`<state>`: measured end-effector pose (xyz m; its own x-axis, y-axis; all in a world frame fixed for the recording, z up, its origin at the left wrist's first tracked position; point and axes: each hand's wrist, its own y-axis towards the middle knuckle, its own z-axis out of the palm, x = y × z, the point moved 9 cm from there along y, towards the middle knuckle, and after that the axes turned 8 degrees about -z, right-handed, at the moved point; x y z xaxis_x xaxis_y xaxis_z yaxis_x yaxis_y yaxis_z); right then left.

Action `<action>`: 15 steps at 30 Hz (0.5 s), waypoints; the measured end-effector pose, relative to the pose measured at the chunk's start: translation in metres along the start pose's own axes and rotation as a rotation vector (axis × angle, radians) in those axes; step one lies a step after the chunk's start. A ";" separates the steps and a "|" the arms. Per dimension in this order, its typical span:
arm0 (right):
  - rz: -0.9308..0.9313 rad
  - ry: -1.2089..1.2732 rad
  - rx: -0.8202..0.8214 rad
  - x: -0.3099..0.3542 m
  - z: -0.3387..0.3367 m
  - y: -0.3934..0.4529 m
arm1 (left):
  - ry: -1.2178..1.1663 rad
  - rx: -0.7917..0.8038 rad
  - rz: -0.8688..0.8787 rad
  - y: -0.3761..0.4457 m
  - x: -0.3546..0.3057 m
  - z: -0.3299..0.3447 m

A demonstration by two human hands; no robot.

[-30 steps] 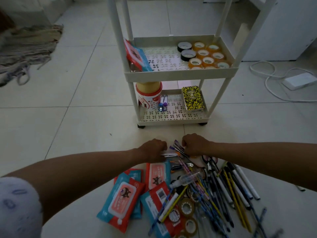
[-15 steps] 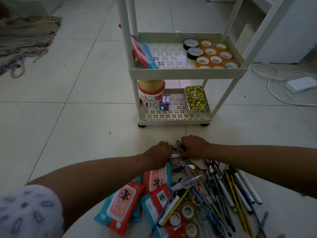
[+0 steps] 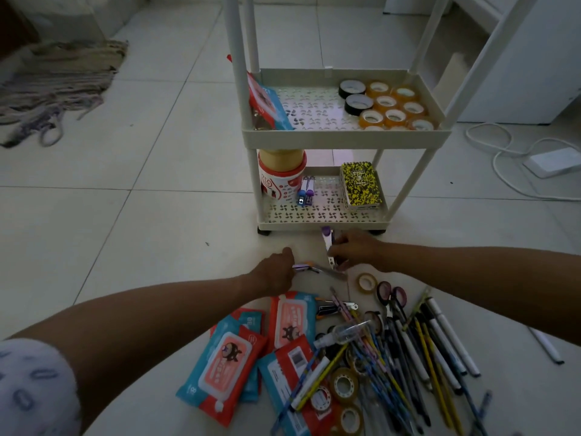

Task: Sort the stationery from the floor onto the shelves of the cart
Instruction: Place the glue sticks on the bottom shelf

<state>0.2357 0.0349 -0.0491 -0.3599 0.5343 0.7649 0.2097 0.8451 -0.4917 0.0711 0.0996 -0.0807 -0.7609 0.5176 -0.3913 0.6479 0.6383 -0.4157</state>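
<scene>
Both hands have lifted clear of the pile: the right hand (image 3: 355, 250) pinches a purple-capped cutter (image 3: 327, 247) just before the cart (image 3: 320, 220), the left hand (image 3: 276, 272) grips another (image 3: 309, 268). Next, probably, set them beside the cutters (image 3: 305, 193) already on the bottom shelf

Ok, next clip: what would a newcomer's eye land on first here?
Probably the two hands in the middle: the right hand holds a purple-capped utility knife upright just before the cart, the left hand grips another knife lying flat. Next, the bright heap of wipe packs and pens on the floor below.
</scene>
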 end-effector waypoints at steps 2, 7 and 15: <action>0.008 0.230 -0.005 0.008 -0.006 -0.001 | -0.075 0.008 -0.045 0.001 0.002 -0.002; -0.009 0.516 0.024 0.019 -0.016 0.004 | -0.085 0.010 -0.084 -0.002 -0.003 -0.007; 0.087 0.596 -0.197 0.020 -0.025 0.025 | -0.096 -0.010 -0.113 -0.001 0.000 -0.006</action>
<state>0.2564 0.0673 -0.0364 0.2222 0.4709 0.8537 0.3991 0.7550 -0.5204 0.0707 0.1024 -0.0752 -0.8220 0.3853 -0.4195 0.5574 0.6952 -0.4538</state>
